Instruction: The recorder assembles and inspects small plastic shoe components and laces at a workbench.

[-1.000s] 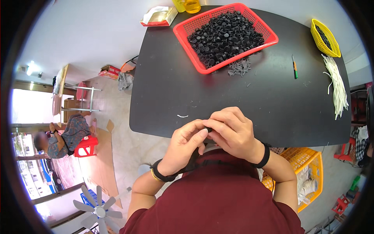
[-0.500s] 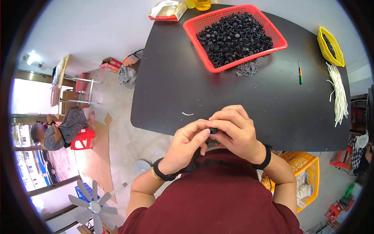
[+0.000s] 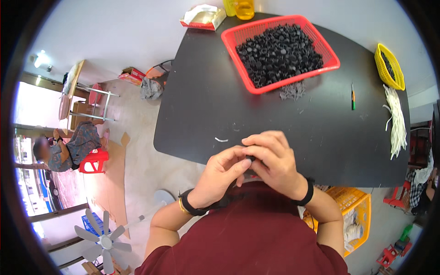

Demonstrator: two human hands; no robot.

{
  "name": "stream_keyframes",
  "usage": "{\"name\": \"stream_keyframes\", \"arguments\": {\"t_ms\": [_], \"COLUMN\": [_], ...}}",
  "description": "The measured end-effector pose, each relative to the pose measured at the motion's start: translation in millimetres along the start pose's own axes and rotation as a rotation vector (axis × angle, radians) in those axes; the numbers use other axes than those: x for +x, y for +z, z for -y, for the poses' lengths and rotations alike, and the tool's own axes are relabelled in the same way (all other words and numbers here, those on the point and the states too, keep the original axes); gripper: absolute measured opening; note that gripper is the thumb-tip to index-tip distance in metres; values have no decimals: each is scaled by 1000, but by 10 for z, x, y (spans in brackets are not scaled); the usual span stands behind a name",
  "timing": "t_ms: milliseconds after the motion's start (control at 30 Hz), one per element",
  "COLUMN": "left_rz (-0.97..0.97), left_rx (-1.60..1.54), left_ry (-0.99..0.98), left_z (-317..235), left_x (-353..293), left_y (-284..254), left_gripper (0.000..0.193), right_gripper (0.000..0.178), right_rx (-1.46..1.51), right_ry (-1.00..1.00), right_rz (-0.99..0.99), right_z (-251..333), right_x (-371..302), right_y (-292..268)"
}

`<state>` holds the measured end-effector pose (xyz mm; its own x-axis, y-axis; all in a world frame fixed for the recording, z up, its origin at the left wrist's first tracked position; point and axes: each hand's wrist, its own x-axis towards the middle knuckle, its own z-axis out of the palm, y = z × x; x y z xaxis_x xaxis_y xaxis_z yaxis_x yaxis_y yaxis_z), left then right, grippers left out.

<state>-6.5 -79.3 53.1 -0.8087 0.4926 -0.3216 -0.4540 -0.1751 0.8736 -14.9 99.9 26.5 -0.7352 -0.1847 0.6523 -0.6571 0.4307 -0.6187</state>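
My left hand and my right hand meet at the near edge of the black table, fingers pinched together around a small black part that is mostly hidden between them. A red basket heaped with several black caps stands at the far side of the table. A small pile of dark pieces lies just in front of the basket.
A yellow basket and a bundle of white strips lie at the table's right end, with a green-handled tool nearby. A short white strip lies near my hands. An orange crate stands below right, a fan lower left, a seated person far left.
Both hands stay pressed together at the table edge; the fingers shift slightly around the small part. The view has drifted a little.
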Motion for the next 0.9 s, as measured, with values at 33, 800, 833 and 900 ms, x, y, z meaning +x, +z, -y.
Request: {"name": "stream_keyframes", "arguments": {"t_ms": [33,800,833,900], "left_rz": [-24,-445,-428,-403], "left_rx": [0,1061,1108,1101], "left_ry": [-9,-46,0,48], "left_z": [-5,-1379,-1379,-1387], "left_x": [-14,2030,2228,2643], "left_y": [-4,-1961,-2053,-2081], "left_gripper": [22,15,15,17], "right_gripper": [38,22,22,23], "right_rx": [15,-590,-705,-847], "right_ry": [-9,297,344,456], "right_rz": [29,284,259,190], "right_z": [12,-685,-819,-1227], "right_x": [11,57,5,-180], "right_y": [-6,-2270,-2505,-2989]}}
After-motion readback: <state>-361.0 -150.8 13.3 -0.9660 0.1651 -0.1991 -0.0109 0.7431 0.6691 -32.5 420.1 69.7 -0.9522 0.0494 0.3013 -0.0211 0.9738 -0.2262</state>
